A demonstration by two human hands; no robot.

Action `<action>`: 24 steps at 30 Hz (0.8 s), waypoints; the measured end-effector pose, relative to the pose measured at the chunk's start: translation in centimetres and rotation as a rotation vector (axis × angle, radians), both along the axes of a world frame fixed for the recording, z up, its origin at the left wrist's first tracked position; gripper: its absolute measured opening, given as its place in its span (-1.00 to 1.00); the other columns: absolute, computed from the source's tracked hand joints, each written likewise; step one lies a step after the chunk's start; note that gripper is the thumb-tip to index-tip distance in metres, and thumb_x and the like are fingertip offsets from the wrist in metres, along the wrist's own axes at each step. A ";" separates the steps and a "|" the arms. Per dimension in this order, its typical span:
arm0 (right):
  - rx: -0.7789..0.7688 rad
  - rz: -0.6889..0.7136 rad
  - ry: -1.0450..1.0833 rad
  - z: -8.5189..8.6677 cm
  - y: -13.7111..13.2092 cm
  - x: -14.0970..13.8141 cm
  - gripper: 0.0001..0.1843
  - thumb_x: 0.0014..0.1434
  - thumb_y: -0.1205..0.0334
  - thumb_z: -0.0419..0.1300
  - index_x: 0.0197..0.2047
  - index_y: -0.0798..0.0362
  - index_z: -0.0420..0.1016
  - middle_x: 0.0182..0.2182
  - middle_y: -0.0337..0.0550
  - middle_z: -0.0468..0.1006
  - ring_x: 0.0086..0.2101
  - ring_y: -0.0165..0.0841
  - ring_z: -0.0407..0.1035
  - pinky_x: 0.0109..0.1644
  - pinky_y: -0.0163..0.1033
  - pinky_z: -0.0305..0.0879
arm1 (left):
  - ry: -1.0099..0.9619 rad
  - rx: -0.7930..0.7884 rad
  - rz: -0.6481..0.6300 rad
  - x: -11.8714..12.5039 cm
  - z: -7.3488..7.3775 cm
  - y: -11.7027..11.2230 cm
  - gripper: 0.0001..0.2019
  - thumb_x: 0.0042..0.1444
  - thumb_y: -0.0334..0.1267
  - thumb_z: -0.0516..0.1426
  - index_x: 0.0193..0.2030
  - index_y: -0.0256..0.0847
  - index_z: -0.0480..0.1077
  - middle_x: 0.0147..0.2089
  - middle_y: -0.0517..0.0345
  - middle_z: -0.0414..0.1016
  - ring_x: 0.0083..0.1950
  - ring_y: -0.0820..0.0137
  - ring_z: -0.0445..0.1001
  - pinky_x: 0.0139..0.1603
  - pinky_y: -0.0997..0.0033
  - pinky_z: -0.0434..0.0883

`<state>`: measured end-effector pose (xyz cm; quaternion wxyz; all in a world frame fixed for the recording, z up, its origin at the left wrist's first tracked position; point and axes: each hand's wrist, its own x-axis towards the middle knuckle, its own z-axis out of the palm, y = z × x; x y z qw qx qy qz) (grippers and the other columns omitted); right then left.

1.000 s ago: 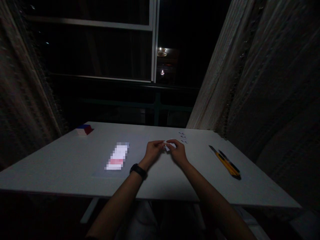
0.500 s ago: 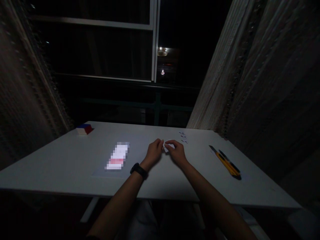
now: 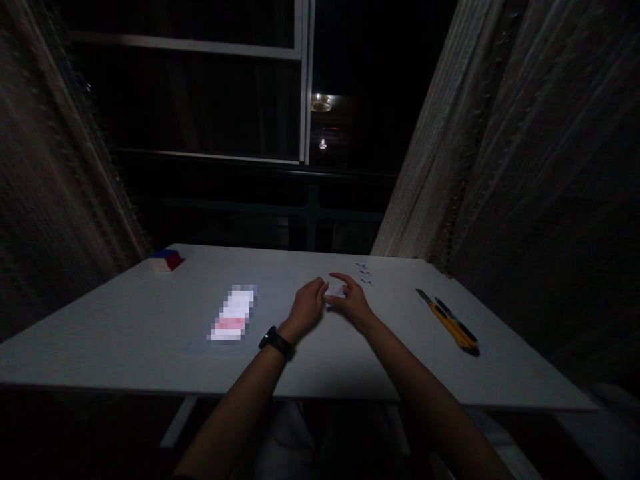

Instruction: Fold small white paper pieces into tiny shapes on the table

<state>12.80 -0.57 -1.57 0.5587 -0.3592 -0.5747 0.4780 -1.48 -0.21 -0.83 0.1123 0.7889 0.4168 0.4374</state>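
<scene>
White tabletop [image 3: 125,333], dim light: past the black wristwatch [image 3: 276,341], the left hand [image 3: 307,307] has curled tighter onto a small white paper piece [image 3: 335,289]. The right hand [image 3: 350,303], at its 3 o'clock, still pinches it with forefinger now lifted. Paper scraps [image 3: 364,272] lie beyond at 1 o'clock.

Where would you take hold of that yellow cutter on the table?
I'd grip the yellow cutter by its near half, coming from above and its left: it lies flat, metal tip pointing away, with a dark pen-like tool tight along its right.
</scene>
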 end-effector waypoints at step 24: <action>0.039 -0.112 -0.088 -0.6 0.7 0.0 -0.38 -0.33 0.15 0.39 -0.12 0.07 0.40 -0.57 -0.35 0.39 -0.58 -0.46 0.29 -0.51 -0.33 0.27 | 0.052 0.047 0.003 0.1 -0.3 0.2 -0.78 0.21 -0.26 -0.11 -0.40 -0.19 0.25 -0.44 0.13 0.35 -0.41 0.41 0.31 -0.36 0.42 0.19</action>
